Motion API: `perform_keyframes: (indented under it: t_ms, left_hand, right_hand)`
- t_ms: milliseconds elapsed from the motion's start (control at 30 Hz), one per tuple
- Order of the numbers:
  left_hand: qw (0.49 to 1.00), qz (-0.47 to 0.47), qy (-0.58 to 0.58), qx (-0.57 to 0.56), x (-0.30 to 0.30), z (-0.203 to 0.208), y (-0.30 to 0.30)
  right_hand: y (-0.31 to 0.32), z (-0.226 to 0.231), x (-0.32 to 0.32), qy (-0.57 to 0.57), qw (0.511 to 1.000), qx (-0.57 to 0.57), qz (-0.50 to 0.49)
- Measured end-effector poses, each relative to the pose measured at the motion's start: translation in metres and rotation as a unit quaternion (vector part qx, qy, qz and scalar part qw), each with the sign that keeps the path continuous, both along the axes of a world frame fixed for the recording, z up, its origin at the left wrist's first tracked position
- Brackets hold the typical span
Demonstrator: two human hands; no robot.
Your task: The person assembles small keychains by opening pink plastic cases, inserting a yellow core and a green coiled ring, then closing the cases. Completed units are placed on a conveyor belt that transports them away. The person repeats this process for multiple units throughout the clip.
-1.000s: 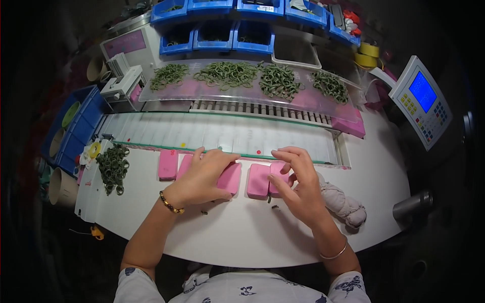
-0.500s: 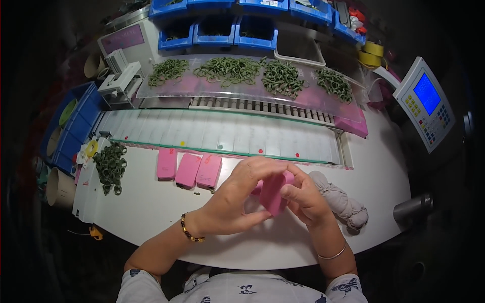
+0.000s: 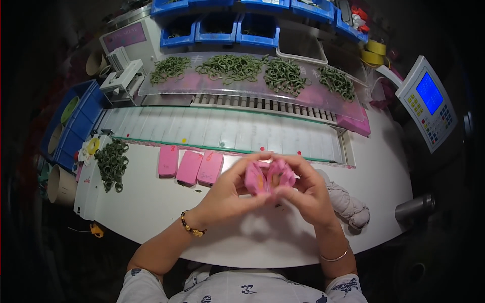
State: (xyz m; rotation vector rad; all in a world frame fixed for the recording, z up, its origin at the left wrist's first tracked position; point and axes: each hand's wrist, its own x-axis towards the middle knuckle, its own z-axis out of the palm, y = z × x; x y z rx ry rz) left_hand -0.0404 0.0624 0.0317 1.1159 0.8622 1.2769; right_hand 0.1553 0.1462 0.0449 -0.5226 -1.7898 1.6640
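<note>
Above the front of the white table, my left hand [image 3: 223, 198] and my right hand [image 3: 312, 201] together grip a pink rubber mold [image 3: 287, 175]. It is spread apart into two halves, with their uneven inner faces turned up toward me. Fingers wrap its outer sides and both thumbs press at its near edge. An orange-brown patch shows inside; I cannot make out what it is. Left of my hands lie three closed pink molds [image 3: 190, 168] in a row. A pile of green rings [image 3: 111, 164] rests further left.
A grey cloth bundle [image 3: 348, 206] lies right of my hands. Behind runs a long white sectioned strip [image 3: 227, 129], with a clear tray [image 3: 247, 93] bearing several heaps of green rings beyond it. Blue bins [image 3: 216, 31] hang at the back. A keypad panel [image 3: 427, 103] leans in at right.
The pink mold, narrow and upright in my hands before, is now parted into two halves with its inside showing. My hands have tilted it up toward me.
</note>
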Motion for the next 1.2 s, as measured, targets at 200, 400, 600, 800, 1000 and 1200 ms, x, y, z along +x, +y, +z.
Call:
perform_keyframes:
  t_ms: [200,400,600,800,1000,1200]
  left_hand:
    - [0.971,0.14,0.078,0.176,0.023,-0.016,0.004]
    - [0.974,0.004,-0.219,-0.053,0.02,-0.012,-0.002]
    - [0.954,0.006,-0.267,-0.135,0.021,-0.006,-0.002]
    - [0.953,0.051,-0.247,-0.17,0.01,-0.006,-0.002]
    - [0.963,0.109,-0.198,-0.144,0.009,-0.005,-0.002]
    - [0.973,0.144,-0.148,-0.104,0.015,0.001,-0.002]
  right_hand:
    - [-0.005,-0.006,-0.008,0.047,0.99,-0.08,-0.104]
    - [-0.006,-0.003,-0.004,0.053,0.997,-0.062,-0.007]
    - [-0.017,-0.01,-0.015,-0.015,0.993,0.112,0.027]
    - [-0.022,-0.002,-0.022,-0.039,0.947,0.312,-0.068]
    - [-0.022,0.0,-0.021,-0.045,0.858,0.488,-0.153]
    - [-0.033,0.001,-0.025,-0.05,0.82,0.541,-0.18]
